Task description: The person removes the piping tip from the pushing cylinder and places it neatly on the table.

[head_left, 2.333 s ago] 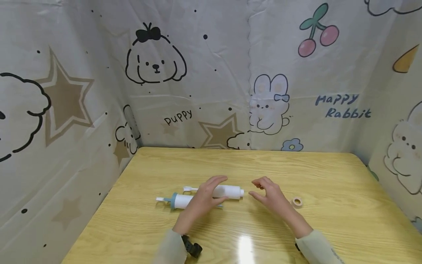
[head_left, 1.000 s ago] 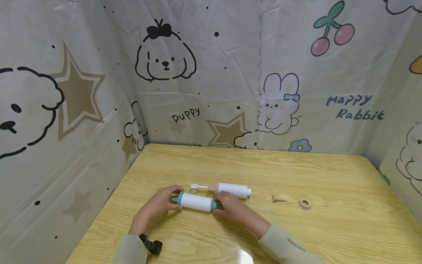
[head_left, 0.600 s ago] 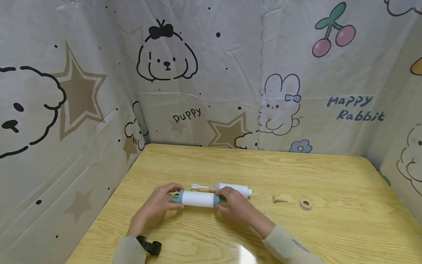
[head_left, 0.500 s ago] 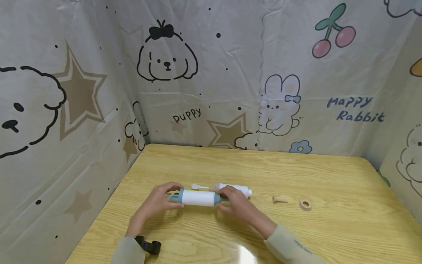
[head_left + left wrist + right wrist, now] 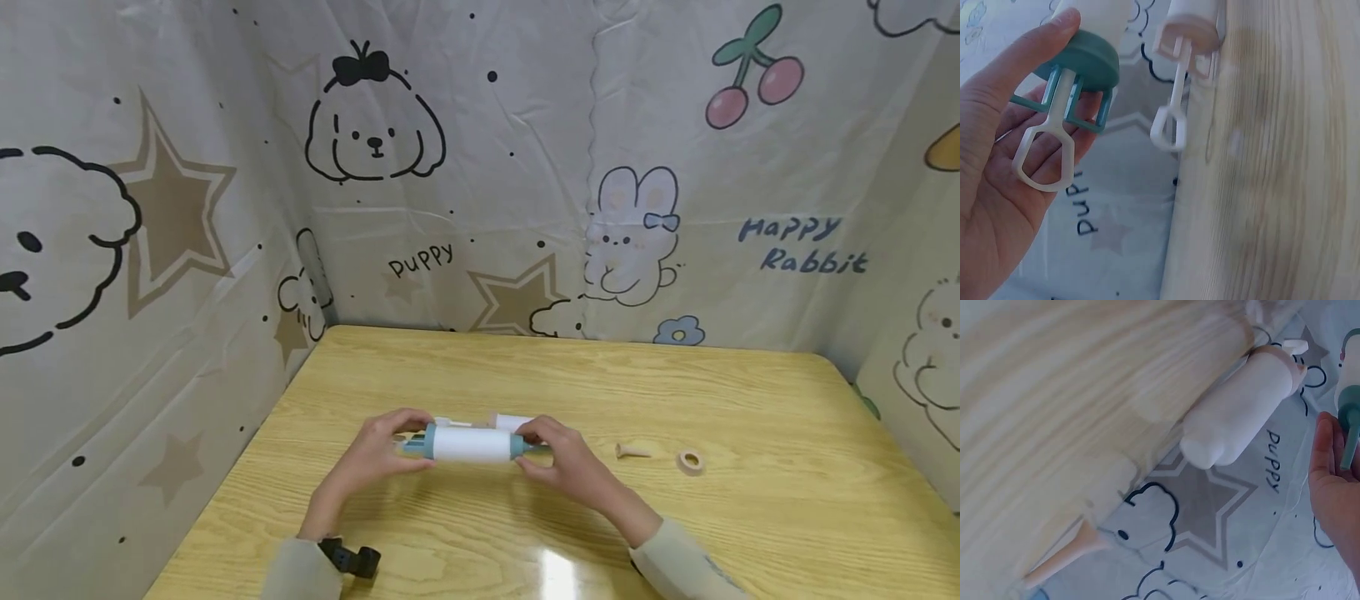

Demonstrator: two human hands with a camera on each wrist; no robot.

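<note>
A white syringe with teal ends (image 5: 472, 445) is held level between both hands, above the wooden table (image 5: 420, 525). My left hand (image 5: 378, 450) grips its plunger end. In the left wrist view the thumb lies against the teal flange (image 5: 1091, 59), and the white plunger ring (image 5: 1044, 159) hangs in front of the palm. At the other end my right hand (image 5: 566, 462) grips the tapered teal nozzle (image 5: 1349, 419). Just behind lies a second syringe, white with beige parts (image 5: 1241, 406), partly hidden in the head view.
To the right on the table lie a small beige nozzle (image 5: 632, 452) and a beige ring (image 5: 690, 462). A printed cloth (image 5: 480, 167) with cartoon animals and stars surrounds the table at the back and sides.
At first both hands hovered apart over the syringes; then they took the teal-ended one by its two ends. Since half a second ago it has moved slightly right and up, overlapping the beige one more.
</note>
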